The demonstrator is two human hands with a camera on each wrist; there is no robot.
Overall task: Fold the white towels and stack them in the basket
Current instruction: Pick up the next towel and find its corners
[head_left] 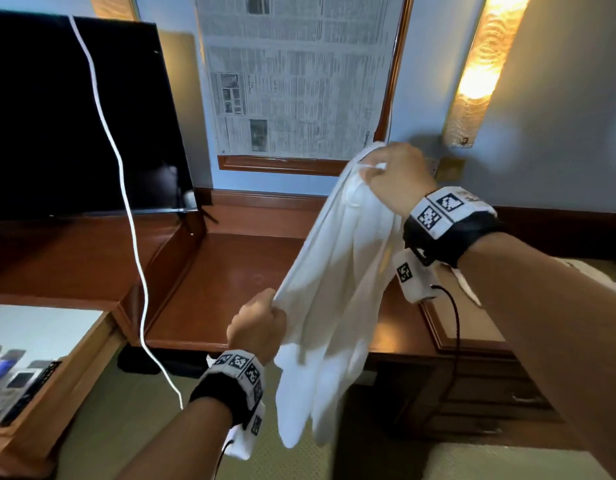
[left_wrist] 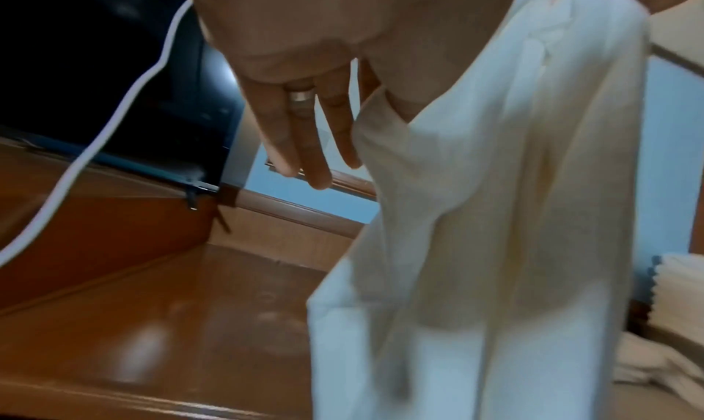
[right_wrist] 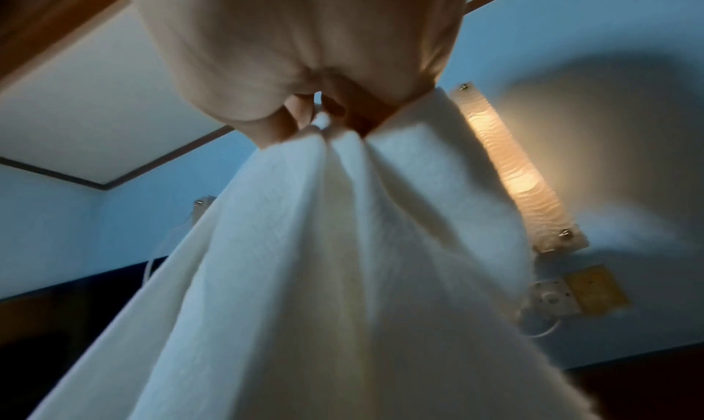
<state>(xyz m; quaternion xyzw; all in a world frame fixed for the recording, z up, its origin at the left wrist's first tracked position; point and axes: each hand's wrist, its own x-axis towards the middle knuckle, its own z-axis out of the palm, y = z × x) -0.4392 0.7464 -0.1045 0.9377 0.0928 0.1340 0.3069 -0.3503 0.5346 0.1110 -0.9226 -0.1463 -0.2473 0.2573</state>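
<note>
Cloth hung between my two hands: a thin white cotton towel (head_left: 334, 299), held in the air above the glossy reddish-brown wooden desk (head_left: 209, 292). My right hand (head_left: 396, 178) gripped its top corner up at one o'clock, fingers bunched tight round the gathered fabric. My left hand (head_left: 256, 323), down at six o'clock, pinched the towel's side edge between thumb and forefinger, while its other fingers (left_wrist: 304, 143) hung straight and free. Loose folds drooped below both grips. A black flat television screen (head_left: 74, 116) stood at ten o'clock, a white cord (head_left: 126, 202) dangling before it, and a lit amber wall lamp (head_left: 486, 64) glowed at two o'clock.
</note>
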